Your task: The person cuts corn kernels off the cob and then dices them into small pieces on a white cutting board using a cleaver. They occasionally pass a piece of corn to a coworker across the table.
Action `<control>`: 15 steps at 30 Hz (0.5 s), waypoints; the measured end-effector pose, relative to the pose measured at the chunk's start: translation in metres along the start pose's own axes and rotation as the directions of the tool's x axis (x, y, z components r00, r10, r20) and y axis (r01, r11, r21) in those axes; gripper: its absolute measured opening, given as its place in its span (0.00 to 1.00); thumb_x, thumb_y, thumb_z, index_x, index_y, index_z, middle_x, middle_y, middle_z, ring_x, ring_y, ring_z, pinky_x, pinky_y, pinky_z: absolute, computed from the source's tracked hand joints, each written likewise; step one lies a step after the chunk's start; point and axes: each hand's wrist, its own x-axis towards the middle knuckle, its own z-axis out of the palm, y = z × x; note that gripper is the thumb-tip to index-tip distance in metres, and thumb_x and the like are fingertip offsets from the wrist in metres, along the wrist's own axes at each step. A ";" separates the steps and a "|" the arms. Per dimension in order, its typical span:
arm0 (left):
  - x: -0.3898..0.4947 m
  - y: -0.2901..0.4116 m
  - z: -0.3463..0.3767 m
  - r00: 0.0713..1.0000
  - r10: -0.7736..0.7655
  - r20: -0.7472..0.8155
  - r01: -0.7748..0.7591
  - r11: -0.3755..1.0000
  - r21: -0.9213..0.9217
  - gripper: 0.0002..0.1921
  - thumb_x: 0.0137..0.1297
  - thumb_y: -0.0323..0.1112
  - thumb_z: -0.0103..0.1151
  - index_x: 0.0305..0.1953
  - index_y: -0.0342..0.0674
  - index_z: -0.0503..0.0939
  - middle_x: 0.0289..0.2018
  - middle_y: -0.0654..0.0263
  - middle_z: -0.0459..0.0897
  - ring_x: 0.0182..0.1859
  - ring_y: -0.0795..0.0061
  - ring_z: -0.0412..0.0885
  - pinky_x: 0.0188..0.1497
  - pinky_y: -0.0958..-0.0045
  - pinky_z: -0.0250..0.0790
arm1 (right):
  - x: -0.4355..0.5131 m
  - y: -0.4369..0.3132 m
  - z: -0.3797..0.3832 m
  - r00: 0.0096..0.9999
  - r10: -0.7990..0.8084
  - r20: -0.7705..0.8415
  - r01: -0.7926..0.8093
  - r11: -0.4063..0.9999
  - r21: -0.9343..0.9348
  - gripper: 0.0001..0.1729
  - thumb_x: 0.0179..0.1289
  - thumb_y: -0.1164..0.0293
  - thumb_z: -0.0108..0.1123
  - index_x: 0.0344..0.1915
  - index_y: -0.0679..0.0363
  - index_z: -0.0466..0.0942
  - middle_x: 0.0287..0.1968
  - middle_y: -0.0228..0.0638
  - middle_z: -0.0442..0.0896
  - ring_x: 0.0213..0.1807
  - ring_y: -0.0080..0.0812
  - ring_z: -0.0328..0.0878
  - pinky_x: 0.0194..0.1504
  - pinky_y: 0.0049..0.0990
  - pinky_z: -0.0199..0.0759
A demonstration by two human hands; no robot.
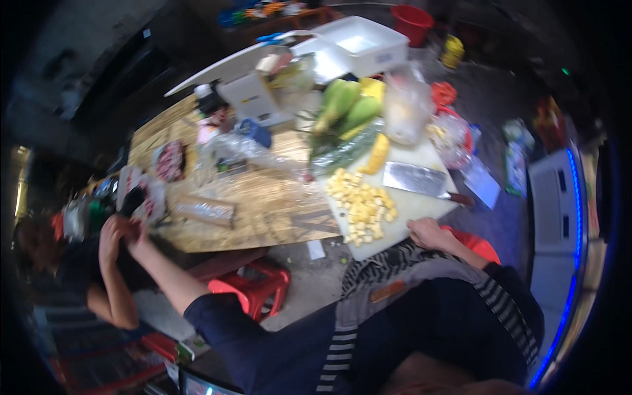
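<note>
My left hand [137, 236] is stretched far to the left and meets the hand of another person [111, 234]. Blur hides how its fingers lie and whether it holds anything. Close beside both hands is a dark object [132, 200]. My right hand [425, 233] has its fingers curled at the near edge of a white cutting board [417, 205], with nothing visible in them. On the board, diced yellow food [363, 210] lies in a loose heap. Behind it is a long yellow piece [377, 154]. A cleaver [414, 177] lies flat, its handle past the board's right edge.
Large green vegetables [340, 106] and a plastic-wrapped one [348, 148] lie behind the dice. A plastic bag [407, 106] stands beside them, white tubs [363, 39] behind. Meat [170, 160] and a brown roll [203, 210] are on the wooden table [266, 212]. A red stool [256, 286] stands below.
</note>
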 end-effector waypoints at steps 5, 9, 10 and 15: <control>0.008 0.014 -0.001 0.989 -0.049 0.138 0.048 0.999 0.010 0.10 0.57 0.38 0.52 0.32 0.38 0.78 0.29 0.62 0.80 0.32 0.66 0.71 0.35 0.66 0.60 | -0.005 -0.002 -0.003 0.999 -0.014 -0.044 0.016 0.999 0.045 0.07 0.50 0.73 0.52 0.25 0.65 0.66 0.19 0.49 0.74 0.26 0.54 0.73 0.29 0.47 0.65; 0.014 0.013 -0.002 0.994 0.012 0.107 -0.014 1.000 0.020 0.11 0.56 0.37 0.56 0.35 0.35 0.77 0.32 0.60 0.80 0.33 0.66 0.72 0.37 0.66 0.60 | -0.007 -0.003 -0.006 1.000 0.019 -0.008 -0.018 0.999 0.034 0.06 0.51 0.73 0.50 0.26 0.66 0.68 0.21 0.50 0.75 0.27 0.54 0.75 0.30 0.46 0.67; 0.013 0.012 0.000 0.995 0.025 0.094 -0.027 0.999 0.023 0.12 0.56 0.37 0.56 0.35 0.34 0.77 0.32 0.60 0.80 0.33 0.66 0.72 0.37 0.66 0.60 | -0.007 -0.002 -0.006 1.000 0.023 -0.010 -0.023 0.999 0.032 0.06 0.51 0.73 0.50 0.26 0.66 0.68 0.21 0.50 0.75 0.27 0.54 0.74 0.30 0.46 0.67; -0.004 -0.010 0.030 0.994 0.106 -0.015 -0.105 0.991 0.084 0.16 0.59 0.41 0.55 0.41 0.34 0.76 0.36 0.59 0.80 0.35 0.64 0.73 0.37 0.65 0.60 | -0.007 0.011 -0.009 0.997 0.050 -0.055 -0.050 0.999 0.003 0.07 0.51 0.73 0.51 0.26 0.66 0.68 0.21 0.50 0.75 0.27 0.53 0.75 0.31 0.46 0.67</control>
